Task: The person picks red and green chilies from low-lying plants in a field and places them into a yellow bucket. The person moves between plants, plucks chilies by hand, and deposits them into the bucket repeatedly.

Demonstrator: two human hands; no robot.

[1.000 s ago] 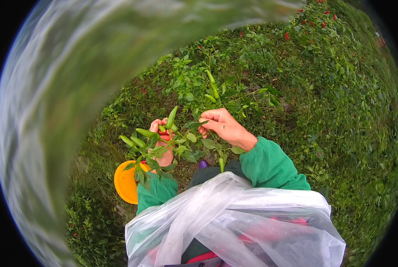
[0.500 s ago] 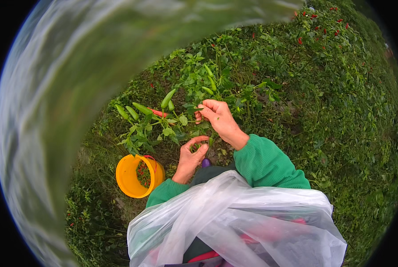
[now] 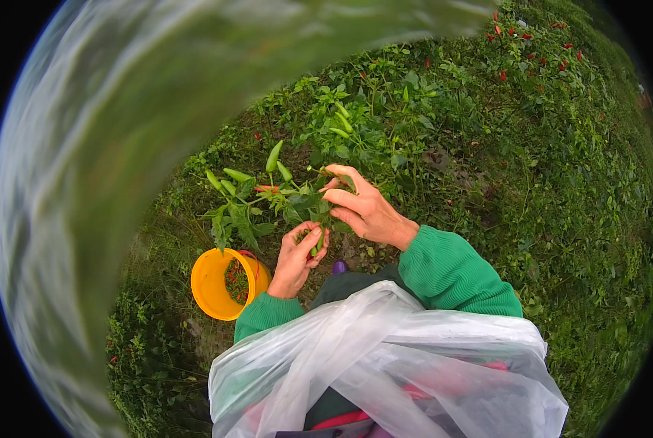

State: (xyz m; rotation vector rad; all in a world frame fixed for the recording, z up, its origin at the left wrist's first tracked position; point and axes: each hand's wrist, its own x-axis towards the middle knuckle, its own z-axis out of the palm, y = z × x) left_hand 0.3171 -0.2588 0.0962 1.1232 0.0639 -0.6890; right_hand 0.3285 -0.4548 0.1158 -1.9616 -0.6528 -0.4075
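Note:
My left hand (image 3: 294, 260) is closed, with a green chili pepper (image 3: 318, 245) between its thumb and fingers. Just above and to its right, my right hand (image 3: 376, 212) has its fingers apart around the leafy top of a pepper plant (image 3: 302, 206). Nothing plainly gripped shows in it, though leaves partly cover the fingertips. Larger green peppers (image 3: 274, 156) stick up from the same plant to the left of my hands. A reddish pepper (image 3: 266, 189) lies among its leaves.
A yellow bucket (image 3: 208, 285) stands at the left with small red and green chilies (image 3: 237, 282) inside. More green peppers (image 3: 343, 122) hang farther ahead. Red chilies (image 3: 503, 75) dot plants at far right. Clear plastic sheeting (image 3: 385, 343) covers my lap; a purple shoe tip (image 3: 340, 267) shows.
My right hand has moved slightly right and down, its fingers spreading from a pinch. My left hand has closed round a green chili, and the plant's branches have shifted.

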